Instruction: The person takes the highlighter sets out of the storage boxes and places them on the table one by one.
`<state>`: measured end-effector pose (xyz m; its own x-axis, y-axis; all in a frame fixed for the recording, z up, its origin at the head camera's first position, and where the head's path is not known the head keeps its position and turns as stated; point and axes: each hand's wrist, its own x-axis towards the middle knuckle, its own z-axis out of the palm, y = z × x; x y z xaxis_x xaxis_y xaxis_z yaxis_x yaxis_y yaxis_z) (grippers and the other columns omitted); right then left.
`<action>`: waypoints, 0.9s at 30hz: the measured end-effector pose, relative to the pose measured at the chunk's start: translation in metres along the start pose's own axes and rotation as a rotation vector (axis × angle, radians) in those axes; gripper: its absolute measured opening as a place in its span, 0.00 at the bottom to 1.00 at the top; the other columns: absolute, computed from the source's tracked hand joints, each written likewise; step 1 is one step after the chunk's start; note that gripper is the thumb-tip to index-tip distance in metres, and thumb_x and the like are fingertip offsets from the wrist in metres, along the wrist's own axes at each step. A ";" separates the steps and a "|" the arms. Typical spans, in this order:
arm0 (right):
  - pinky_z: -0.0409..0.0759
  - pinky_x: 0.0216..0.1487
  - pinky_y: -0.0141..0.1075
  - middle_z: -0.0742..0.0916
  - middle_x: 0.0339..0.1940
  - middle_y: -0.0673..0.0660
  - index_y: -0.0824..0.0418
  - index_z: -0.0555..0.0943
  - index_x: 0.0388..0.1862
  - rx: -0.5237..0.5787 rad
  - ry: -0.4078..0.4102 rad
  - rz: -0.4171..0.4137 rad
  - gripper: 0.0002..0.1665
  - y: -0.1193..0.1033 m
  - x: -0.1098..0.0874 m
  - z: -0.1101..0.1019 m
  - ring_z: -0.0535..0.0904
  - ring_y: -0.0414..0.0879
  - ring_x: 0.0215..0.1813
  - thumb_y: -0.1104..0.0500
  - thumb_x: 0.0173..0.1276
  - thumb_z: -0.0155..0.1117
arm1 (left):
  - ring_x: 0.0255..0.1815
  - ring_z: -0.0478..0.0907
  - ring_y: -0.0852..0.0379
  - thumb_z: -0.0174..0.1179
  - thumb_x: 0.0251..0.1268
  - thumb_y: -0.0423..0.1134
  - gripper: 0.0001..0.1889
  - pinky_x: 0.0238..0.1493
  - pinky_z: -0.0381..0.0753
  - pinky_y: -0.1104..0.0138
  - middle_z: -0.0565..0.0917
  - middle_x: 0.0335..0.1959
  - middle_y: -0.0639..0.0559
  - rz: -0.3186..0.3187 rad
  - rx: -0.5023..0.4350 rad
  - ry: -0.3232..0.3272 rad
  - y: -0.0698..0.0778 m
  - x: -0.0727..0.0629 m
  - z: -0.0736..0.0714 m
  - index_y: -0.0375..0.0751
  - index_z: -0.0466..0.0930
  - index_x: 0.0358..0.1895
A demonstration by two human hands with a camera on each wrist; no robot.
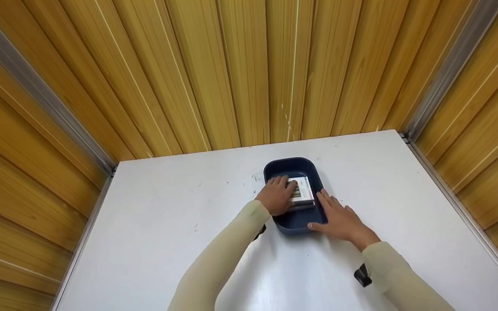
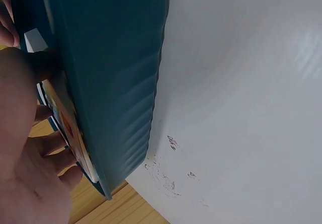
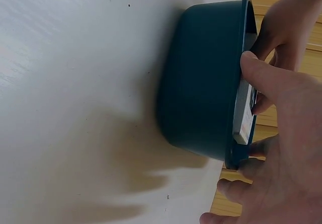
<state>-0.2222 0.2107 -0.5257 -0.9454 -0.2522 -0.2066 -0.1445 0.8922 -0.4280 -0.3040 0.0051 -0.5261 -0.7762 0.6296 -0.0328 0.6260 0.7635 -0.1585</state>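
Note:
A deep blue plastic bin point(image 1: 297, 230) stands on the white table, its long side running away from me. Inside its upper part is a flat, box-like item point(image 1: 304, 190) with a white printed top; dark layers show below its near edge. My left hand point(image 1: 276, 196) reaches over the bin's left rim and grips this item, thumb on the near side and fingers over the top. The left wrist view shows the item's printed face point(image 2: 75, 133) close to the rim. My right hand point(image 1: 339, 219) touches the bin's right rim, fingers extended and thumb at the near corner.
The white table point(image 1: 158, 224) spreads around the bin, with small dark scuffs left of it. Yellow wood-look panels point(image 1: 240, 77) rise behind and at both sides, joined by grey metal rails point(image 1: 443, 185).

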 end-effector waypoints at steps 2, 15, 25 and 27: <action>0.53 0.68 0.70 0.50 0.80 0.64 0.63 0.45 0.79 -0.004 0.004 -0.002 0.62 0.000 0.000 0.000 0.50 0.68 0.77 0.30 0.61 0.59 | 0.68 0.68 0.48 0.53 0.69 0.56 0.32 0.71 0.67 0.57 0.68 0.68 0.43 0.003 -0.006 0.012 -0.001 0.000 -0.001 0.47 0.60 0.71; 0.54 0.68 0.70 0.50 0.80 0.64 0.64 0.46 0.78 0.001 -0.009 0.006 0.60 -0.002 -0.001 -0.001 0.50 0.68 0.77 0.33 0.62 0.61 | 0.69 0.68 0.46 0.53 0.69 0.56 0.33 0.72 0.65 0.59 0.67 0.69 0.41 0.016 0.009 0.027 -0.004 -0.007 -0.012 0.45 0.60 0.72; 0.52 0.69 0.69 0.50 0.80 0.66 0.65 0.46 0.78 0.004 -0.013 0.005 0.61 -0.001 0.002 0.001 0.50 0.68 0.77 0.31 0.62 0.60 | 0.69 0.68 0.48 0.52 0.70 0.56 0.34 0.73 0.64 0.60 0.66 0.69 0.41 -0.002 0.014 0.006 -0.012 -0.008 -0.013 0.44 0.58 0.73; 0.52 0.69 0.70 0.50 0.80 0.66 0.65 0.47 0.78 0.003 -0.014 0.006 0.62 -0.001 0.002 0.000 0.49 0.68 0.77 0.30 0.61 0.59 | 0.69 0.67 0.48 0.52 0.70 0.56 0.34 0.73 0.64 0.59 0.65 0.69 0.42 -0.010 0.003 -0.005 -0.014 -0.009 -0.014 0.44 0.58 0.73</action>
<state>-0.2236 0.2094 -0.5257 -0.9419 -0.2522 -0.2217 -0.1379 0.8926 -0.4293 -0.3050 -0.0090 -0.5097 -0.7829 0.6211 -0.0360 0.6179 0.7694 -0.1619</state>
